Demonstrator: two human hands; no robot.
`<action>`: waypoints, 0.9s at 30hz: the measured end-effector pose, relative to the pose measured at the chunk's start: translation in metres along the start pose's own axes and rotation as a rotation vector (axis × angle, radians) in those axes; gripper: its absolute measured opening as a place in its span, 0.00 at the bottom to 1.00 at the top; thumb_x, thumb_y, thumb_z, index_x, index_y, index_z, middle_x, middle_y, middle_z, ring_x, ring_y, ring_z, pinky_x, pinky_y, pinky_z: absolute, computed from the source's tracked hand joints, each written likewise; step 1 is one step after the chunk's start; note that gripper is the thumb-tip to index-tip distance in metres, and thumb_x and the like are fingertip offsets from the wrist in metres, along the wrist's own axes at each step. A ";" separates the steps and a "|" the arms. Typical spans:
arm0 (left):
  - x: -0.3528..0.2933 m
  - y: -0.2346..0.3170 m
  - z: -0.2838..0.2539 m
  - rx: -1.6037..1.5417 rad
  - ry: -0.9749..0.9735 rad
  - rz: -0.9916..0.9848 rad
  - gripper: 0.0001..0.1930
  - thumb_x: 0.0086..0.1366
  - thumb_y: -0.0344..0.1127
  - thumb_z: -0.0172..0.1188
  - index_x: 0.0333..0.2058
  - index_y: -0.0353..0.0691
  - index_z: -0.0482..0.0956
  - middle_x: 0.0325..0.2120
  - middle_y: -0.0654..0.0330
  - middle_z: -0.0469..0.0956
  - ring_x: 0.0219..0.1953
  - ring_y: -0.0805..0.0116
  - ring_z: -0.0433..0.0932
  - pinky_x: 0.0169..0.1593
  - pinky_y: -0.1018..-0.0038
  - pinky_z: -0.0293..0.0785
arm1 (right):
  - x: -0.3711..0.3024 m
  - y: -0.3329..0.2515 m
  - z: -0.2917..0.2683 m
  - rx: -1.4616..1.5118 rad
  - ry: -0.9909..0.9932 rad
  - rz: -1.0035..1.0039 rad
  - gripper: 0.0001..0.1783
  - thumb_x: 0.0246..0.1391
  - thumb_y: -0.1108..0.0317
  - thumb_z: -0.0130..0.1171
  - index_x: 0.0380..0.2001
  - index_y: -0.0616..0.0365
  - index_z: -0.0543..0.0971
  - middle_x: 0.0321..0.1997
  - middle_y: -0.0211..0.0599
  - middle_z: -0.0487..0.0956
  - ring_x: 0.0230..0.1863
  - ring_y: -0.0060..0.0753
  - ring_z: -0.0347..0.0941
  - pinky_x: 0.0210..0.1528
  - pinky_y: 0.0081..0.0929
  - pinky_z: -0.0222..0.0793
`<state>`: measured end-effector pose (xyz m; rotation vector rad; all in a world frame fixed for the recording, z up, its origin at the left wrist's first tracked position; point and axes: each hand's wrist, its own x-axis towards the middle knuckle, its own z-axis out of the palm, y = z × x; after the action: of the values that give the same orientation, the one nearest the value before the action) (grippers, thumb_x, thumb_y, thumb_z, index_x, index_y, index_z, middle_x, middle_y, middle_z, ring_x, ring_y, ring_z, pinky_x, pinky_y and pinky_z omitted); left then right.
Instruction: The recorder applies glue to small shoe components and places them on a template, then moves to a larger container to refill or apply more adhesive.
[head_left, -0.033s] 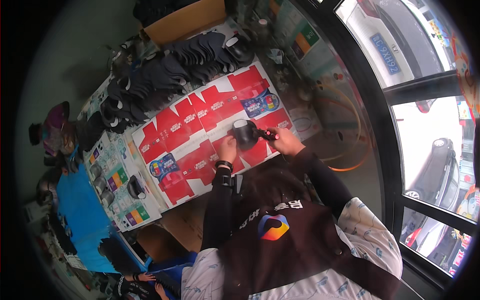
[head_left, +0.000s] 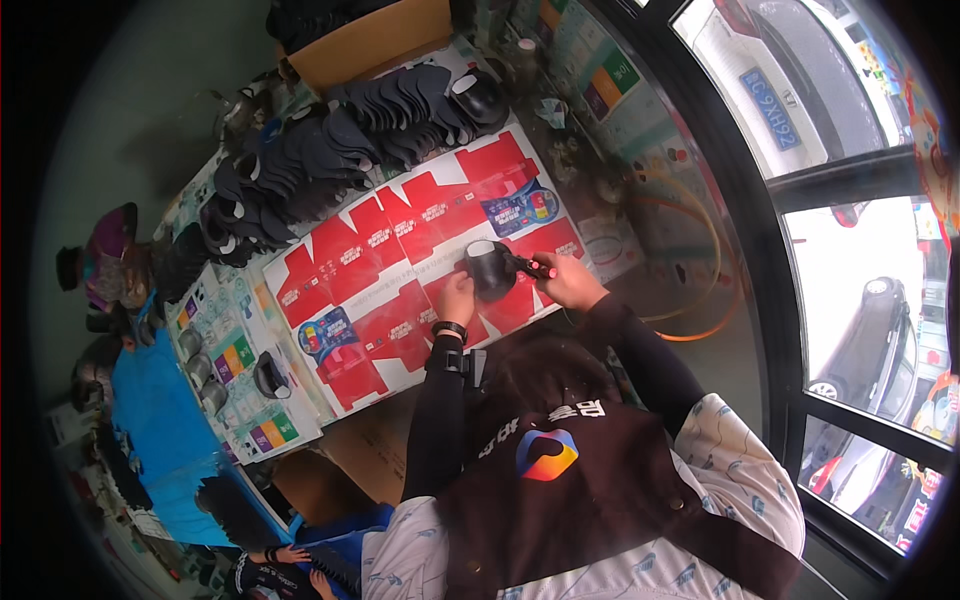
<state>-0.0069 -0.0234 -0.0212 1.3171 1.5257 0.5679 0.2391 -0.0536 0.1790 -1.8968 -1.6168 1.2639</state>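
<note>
A rounded black cup-shaped piece (head_left: 491, 274) with a white patch at its upper end is over the red-and-white printed sheet (head_left: 385, 240). My left hand (head_left: 457, 297) grips its left edge, the fingers partly hidden. In my right hand (head_left: 574, 284) is a small black tool with pinkish-red ends (head_left: 538, 268), whose kind I cannot make out. Its front touches or nearly touches the right side of the black piece. Behind the sheet, similar dark curved pieces (head_left: 310, 150) lie overlapped in long rows.
A cardboard box (head_left: 372, 45) of dark pieces stands at the back. To the left, a few rounded pieces (head_left: 270, 376) lie on printed paper, beside a blue-covered surface (head_left: 165, 410). Another person's hands (head_left: 293, 555) show at lower left. Windows (head_left: 870, 300) line the right; an orange hose (head_left: 690, 335) hangs below.
</note>
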 end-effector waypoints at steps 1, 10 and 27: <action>0.002 -0.003 0.005 -0.006 -0.004 -0.005 0.20 0.68 0.39 0.59 0.53 0.31 0.77 0.43 0.48 0.84 0.45 0.62 0.83 0.49 0.70 0.77 | 0.003 -0.004 -0.002 -0.035 0.025 0.004 0.15 0.51 0.65 0.59 0.41 0.62 0.79 0.36 0.59 0.80 0.44 0.65 0.75 0.44 0.51 0.70; 0.014 -0.005 0.014 -0.028 -0.001 -0.035 0.19 0.68 0.38 0.60 0.53 0.32 0.77 0.39 0.53 0.84 0.36 0.69 0.82 0.41 0.73 0.77 | 0.041 0.015 -0.007 -0.117 -0.009 -0.052 0.19 0.49 0.65 0.60 0.44 0.63 0.79 0.37 0.56 0.81 0.43 0.61 0.77 0.44 0.45 0.71; 0.012 0.019 0.013 -0.003 -0.050 -0.157 0.19 0.65 0.43 0.62 0.50 0.37 0.79 0.43 0.48 0.83 0.47 0.54 0.83 0.50 0.64 0.77 | 0.056 0.021 -0.018 -0.053 -0.006 0.019 0.21 0.46 0.65 0.56 0.44 0.64 0.81 0.37 0.61 0.80 0.44 0.65 0.76 0.47 0.48 0.72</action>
<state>0.0139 -0.0099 -0.0151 1.1885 1.5698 0.4339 0.2638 -0.0029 0.1510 -1.9462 -1.6544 1.2470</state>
